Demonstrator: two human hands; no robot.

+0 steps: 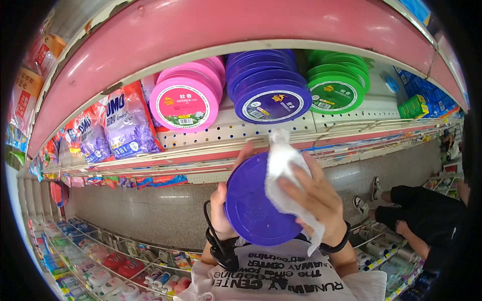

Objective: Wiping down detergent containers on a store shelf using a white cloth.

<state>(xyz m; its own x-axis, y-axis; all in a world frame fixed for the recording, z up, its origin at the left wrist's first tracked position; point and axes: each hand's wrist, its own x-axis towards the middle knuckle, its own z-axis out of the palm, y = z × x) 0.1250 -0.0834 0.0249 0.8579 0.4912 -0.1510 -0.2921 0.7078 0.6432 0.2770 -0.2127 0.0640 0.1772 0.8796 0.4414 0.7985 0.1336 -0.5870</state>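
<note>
A round purple plastic tub [252, 203] is gripped at its rim by my left hand [222, 210], its plain embossed face towards me. My right hand [316, 195] presses a crumpled white cloth or tissue [280, 165] against the right part of that face; the fingers are slightly blurred. On the shelf ahead stand similar round mosquito-coil tubs in leaning rows: pink ones [184, 103], purple ones [273, 99] and green ones [335, 92].
OMO detergent bags [128, 120] stand left on the perforated shelf [226, 126]; a green box [414, 107] is at right. A wire rail [331, 131] runs along its front edge. Behind me are shelves of bottles [124, 263]. Another person [421, 218] is at right in the aisle.
</note>
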